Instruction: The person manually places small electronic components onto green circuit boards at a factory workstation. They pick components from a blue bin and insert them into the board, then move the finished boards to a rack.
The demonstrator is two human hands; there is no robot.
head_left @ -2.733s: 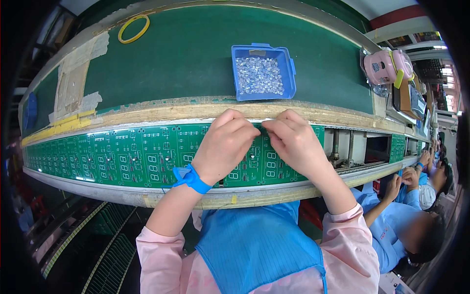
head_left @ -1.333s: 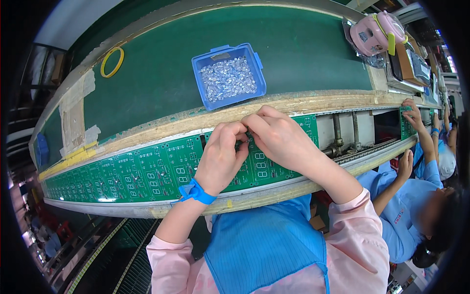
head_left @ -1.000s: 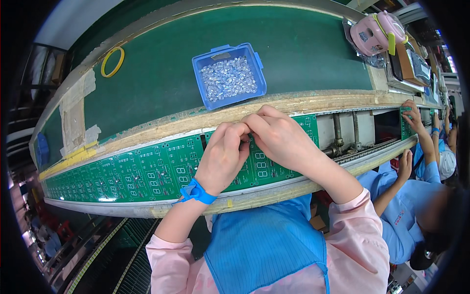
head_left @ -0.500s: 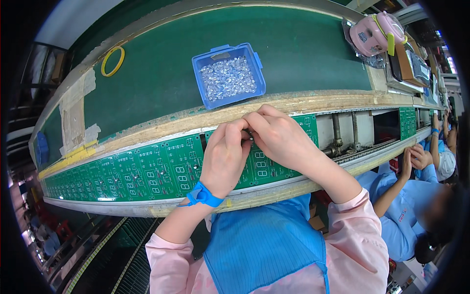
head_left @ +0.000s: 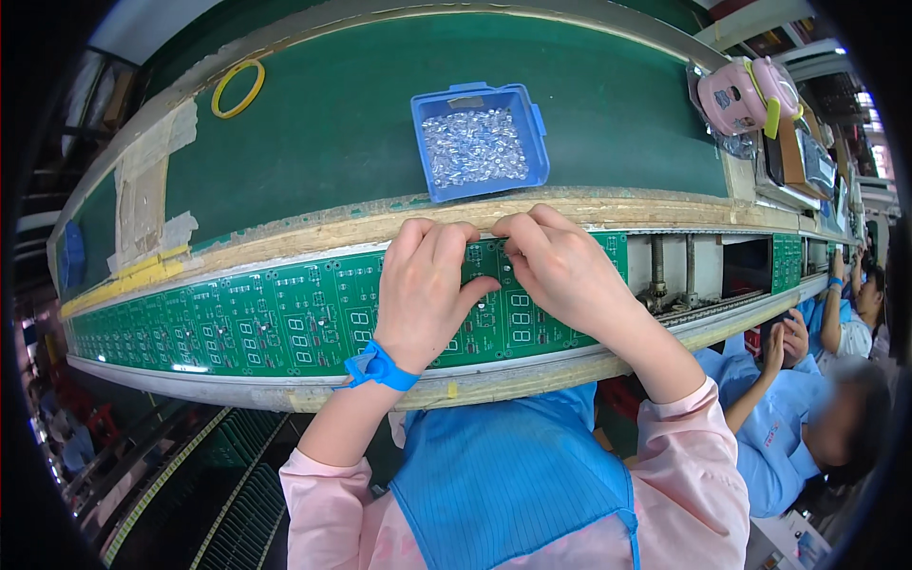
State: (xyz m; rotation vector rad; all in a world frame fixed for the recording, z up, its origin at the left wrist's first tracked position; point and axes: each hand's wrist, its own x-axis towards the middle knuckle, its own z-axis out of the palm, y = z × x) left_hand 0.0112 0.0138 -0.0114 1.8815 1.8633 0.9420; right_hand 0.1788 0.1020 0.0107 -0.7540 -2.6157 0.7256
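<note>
A row of green circuit boards (head_left: 297, 318) lies in the rail in front of me, printed with white digit outlines and holding small parts. My left hand (head_left: 426, 290), with a blue band at the wrist, rests over the boards. Its fingers bend at their far edge and its thumb stands apart. Beside it, my right hand (head_left: 565, 271) is curled at the same far edge; its fingertips are partly hidden, and what they hold, if anything, cannot be made out. Beyond the hands, a blue bin (head_left: 483, 193) holds many small clear parts (head_left: 473, 147).
A wooden ledge (head_left: 313, 236) runs between the rail and the green tabletop (head_left: 313, 142). On the tabletop lies a yellow ring (head_left: 237, 88); a pink container (head_left: 746, 98) stands at the far right. A chain conveyor (head_left: 708, 306) shows to the right, near a co-worker in blue (head_left: 774, 432).
My hands have drawn apart from their pinch together over the boards and now sit at the far edge. My left thumb has spread away from the fingers. The view has shifted slightly.
</note>
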